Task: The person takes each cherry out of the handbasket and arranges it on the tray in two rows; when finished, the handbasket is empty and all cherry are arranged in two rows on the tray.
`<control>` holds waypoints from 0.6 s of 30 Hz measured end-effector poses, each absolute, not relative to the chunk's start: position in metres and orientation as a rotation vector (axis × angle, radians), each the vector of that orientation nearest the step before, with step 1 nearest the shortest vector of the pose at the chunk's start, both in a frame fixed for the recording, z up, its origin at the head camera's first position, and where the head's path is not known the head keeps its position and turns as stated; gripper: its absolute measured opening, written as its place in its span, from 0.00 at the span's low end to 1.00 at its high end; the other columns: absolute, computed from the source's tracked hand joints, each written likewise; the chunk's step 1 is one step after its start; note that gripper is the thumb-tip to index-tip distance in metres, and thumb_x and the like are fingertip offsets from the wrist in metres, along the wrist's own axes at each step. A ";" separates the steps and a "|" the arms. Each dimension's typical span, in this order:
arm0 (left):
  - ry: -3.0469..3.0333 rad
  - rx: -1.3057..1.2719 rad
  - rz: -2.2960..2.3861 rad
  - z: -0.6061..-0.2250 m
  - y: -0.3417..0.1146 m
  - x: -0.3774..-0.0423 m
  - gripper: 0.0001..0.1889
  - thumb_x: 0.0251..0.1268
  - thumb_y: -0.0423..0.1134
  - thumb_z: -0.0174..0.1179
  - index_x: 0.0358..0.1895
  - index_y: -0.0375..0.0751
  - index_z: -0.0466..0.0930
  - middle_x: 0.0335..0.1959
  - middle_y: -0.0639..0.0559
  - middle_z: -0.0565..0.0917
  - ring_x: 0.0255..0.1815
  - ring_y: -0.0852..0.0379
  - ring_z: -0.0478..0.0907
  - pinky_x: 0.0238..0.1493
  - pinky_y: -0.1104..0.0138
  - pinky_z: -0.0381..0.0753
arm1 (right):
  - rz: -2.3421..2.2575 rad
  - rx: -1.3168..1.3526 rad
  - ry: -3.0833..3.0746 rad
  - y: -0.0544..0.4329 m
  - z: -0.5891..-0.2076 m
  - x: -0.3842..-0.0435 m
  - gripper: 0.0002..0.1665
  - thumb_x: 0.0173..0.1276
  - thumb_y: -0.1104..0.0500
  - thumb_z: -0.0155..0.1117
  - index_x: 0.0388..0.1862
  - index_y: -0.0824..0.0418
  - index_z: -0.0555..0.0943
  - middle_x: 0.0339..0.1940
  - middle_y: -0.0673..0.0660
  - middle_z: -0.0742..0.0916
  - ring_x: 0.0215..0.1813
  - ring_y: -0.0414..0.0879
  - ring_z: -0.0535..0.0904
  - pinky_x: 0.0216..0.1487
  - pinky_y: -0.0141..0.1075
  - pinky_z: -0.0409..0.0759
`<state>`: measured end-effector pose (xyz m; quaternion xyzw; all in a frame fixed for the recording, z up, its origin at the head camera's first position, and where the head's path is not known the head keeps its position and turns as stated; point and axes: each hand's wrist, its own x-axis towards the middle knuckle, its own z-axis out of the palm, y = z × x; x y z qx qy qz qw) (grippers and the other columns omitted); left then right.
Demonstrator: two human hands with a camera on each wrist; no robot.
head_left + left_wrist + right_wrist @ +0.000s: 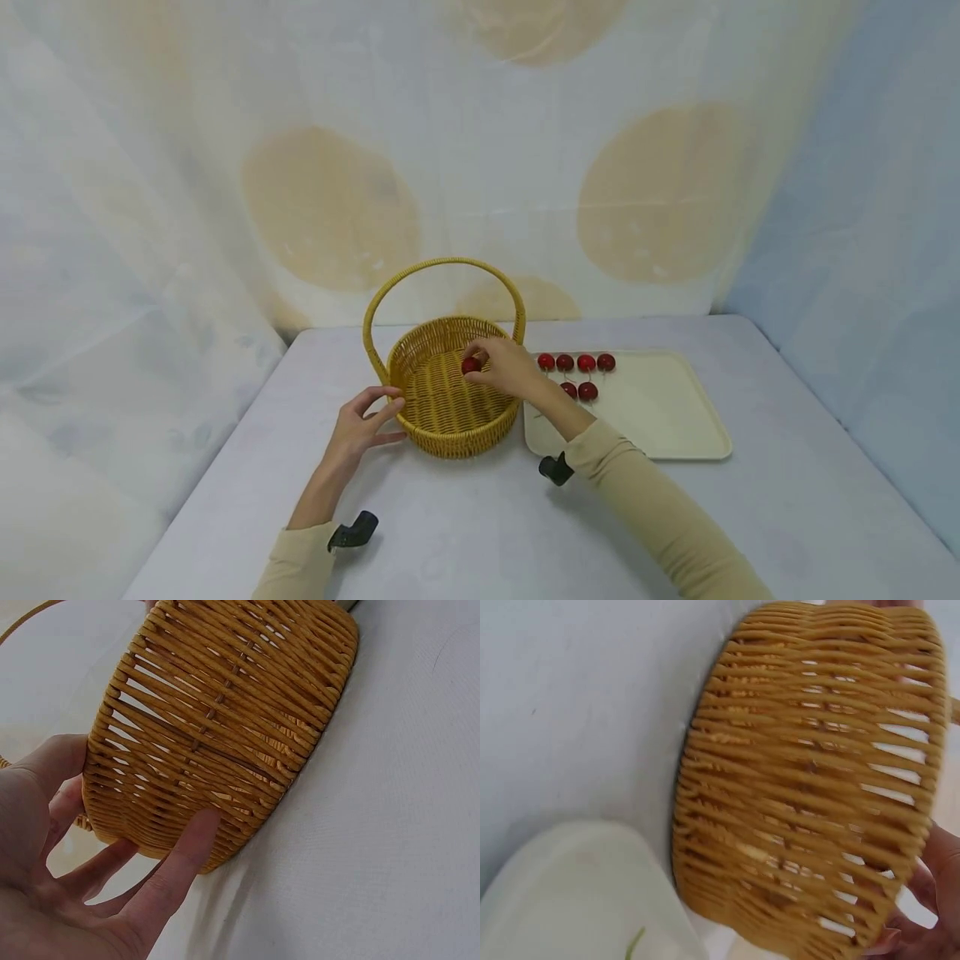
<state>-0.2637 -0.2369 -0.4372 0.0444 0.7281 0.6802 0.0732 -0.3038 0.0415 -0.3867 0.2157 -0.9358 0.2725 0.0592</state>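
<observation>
A yellow woven basket (457,444) with a tall arched handle (444,261) stands upright in the middle of the table. My left hand (362,423) holds its left side in the head view, fingers at the rim and along the outer wall. The left wrist view shows that hand (97,885) close against the wicker (217,712). Above the basket's inside, my right hand (504,367) pinches a dark red cherry (471,365) between thumb and fingertips. In the right wrist view the basket wall (810,765) hides the cherry and part of the hand (930,900).
A cream rectangular tray (667,408) lies right of the basket, close beside it. Several red cherries (587,363) with stems sit in rows at its left, partly behind my right forearm. A green stem (634,943) shows on the tray. Patterned cloth (495,167) hangs behind.
</observation>
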 end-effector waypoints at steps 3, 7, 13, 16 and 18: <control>2.190 0.138 2.039 -0.438 -0.238 -0.265 0.25 0.65 0.43 0.65 0.60 0.34 0.73 0.67 0.45 0.69 0.68 0.36 0.71 0.52 0.42 0.84 | 0.829 0.637 -2.824 0.050 -0.381 -0.300 0.20 0.62 0.49 0.72 0.51 0.53 0.82 0.42 0.54 0.88 0.44 0.48 0.85 0.35 0.34 0.83; 2.209 0.131 2.042 -0.446 -0.240 -0.270 0.26 0.65 0.44 0.65 0.61 0.35 0.73 0.68 0.47 0.69 0.67 0.38 0.72 0.51 0.42 0.84 | 0.856 0.618 -2.818 0.064 -0.374 -0.294 0.22 0.62 0.47 0.72 0.52 0.52 0.82 0.41 0.53 0.88 0.43 0.49 0.84 0.34 0.33 0.81; 2.247 0.143 2.046 -0.456 -0.241 -0.274 0.27 0.61 0.49 0.67 0.59 0.38 0.74 0.66 0.47 0.71 0.66 0.38 0.74 0.47 0.46 0.87 | 0.870 0.624 -2.813 0.090 -0.364 -0.282 0.23 0.63 0.47 0.71 0.54 0.53 0.81 0.40 0.53 0.87 0.29 0.43 0.77 0.24 0.30 0.71; 2.251 0.161 2.051 -0.457 -0.239 -0.274 0.27 0.60 0.50 0.68 0.58 0.39 0.75 0.65 0.48 0.71 0.65 0.38 0.74 0.46 0.46 0.87 | 0.863 0.606 -2.806 0.107 -0.361 -0.276 0.23 0.63 0.48 0.72 0.54 0.54 0.81 0.40 0.54 0.87 0.26 0.43 0.76 0.22 0.30 0.72; 2.254 0.161 2.046 -0.457 -0.238 -0.274 0.27 0.60 0.51 0.68 0.58 0.40 0.75 0.65 0.49 0.71 0.65 0.38 0.75 0.46 0.46 0.87 | 0.849 0.585 -2.797 0.120 -0.362 -0.272 0.22 0.62 0.49 0.72 0.53 0.54 0.81 0.39 0.54 0.87 0.30 0.43 0.79 0.26 0.31 0.76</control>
